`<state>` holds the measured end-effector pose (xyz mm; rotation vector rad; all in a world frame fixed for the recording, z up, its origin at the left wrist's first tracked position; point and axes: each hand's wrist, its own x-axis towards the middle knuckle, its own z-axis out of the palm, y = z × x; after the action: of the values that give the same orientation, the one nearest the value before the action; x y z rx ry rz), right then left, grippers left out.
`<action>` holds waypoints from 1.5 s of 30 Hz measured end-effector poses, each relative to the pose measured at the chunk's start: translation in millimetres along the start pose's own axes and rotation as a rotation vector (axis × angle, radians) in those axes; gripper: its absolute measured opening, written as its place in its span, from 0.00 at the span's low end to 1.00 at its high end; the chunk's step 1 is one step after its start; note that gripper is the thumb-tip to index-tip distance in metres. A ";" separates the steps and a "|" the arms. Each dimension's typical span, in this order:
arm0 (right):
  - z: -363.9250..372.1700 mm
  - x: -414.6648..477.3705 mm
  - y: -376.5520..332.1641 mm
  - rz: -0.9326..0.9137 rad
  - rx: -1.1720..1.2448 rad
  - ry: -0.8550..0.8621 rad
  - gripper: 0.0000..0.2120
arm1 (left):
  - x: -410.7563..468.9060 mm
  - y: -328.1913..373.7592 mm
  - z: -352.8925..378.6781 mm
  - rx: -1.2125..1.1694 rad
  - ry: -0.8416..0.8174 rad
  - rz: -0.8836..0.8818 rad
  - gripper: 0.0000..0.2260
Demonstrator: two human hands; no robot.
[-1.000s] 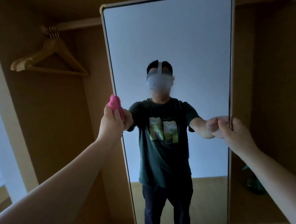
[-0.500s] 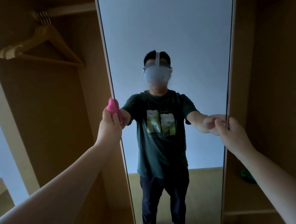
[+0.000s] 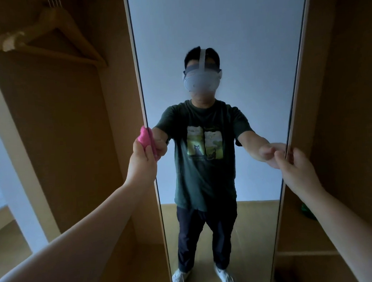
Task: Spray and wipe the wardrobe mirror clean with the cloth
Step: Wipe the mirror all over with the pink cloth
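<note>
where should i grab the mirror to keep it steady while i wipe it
I'd take the mirror by its right edge, coming from the right, where the right hand pinches it. The panel is tall, flat and upright, so only its thin edges offer a hold, and the left hand with the cloth occupies the left edge.

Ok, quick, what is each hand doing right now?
Left hand: grips the pink cloth at the left edge of the mirror.
Right hand: grips the mirror's right edge, thumb in front.
</note>
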<state>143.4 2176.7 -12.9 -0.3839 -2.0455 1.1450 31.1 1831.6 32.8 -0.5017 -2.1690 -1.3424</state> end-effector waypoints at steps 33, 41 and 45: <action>13.1 -44.2 68.4 0.070 0.033 -0.130 0.19 | -58.0 -62.0 15.7 0.033 -0.249 -0.095 0.25; 15.2 -56.6 84.1 0.128 -0.005 -0.134 0.24 | -72.1 -75.4 21.1 0.099 -0.277 -0.097 0.25; 15.7 -62.9 93.8 0.160 -0.019 -0.155 0.28 | -78.8 -83.0 24.7 0.101 -0.298 -0.136 0.26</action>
<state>165.6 2183.2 -124.5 -0.4887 -2.1933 1.2869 40.2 1815.2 -82.8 -0.5527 -2.5399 -1.2874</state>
